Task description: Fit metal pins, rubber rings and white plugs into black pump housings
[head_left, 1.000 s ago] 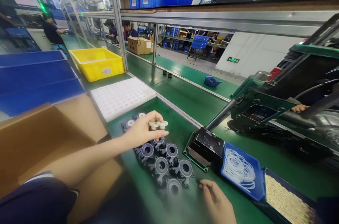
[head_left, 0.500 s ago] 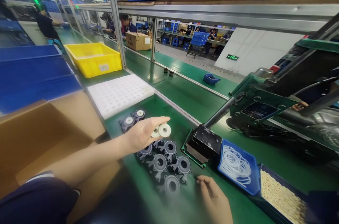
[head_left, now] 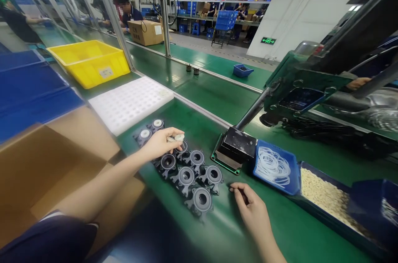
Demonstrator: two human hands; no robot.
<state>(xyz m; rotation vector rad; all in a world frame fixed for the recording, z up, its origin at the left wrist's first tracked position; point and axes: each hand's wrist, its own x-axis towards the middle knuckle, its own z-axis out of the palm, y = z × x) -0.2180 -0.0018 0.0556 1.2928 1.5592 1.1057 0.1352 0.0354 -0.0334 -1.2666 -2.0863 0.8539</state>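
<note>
My left hand (head_left: 161, 142) is closed on small white discs (head_left: 179, 137), held just above the black round housings. Several of these black housings (head_left: 186, 176) lie in rows on the green bench, their round openings facing up. Two at the far left each have a white disc (head_left: 145, 134) seated in the middle. My right hand (head_left: 248, 203) hovers or rests by the bench, right of the nearest housing, thumb and index finger pinched together. Whatever those fingertips may hold is too small to make out.
A white foam tray (head_left: 130, 103) and a yellow bin (head_left: 93, 62) stand behind. An open cardboard box (head_left: 56, 171) is at left. To the right are a black block on a stand (head_left: 239, 142), a blue tray of white rings (head_left: 275, 167) and a bin of cream-coloured pieces (head_left: 325, 194).
My left hand has lowered toward the housings and tilted the white discs. The right hand keeps its pinch near the same spot. The camera view has shifted slightly.
</note>
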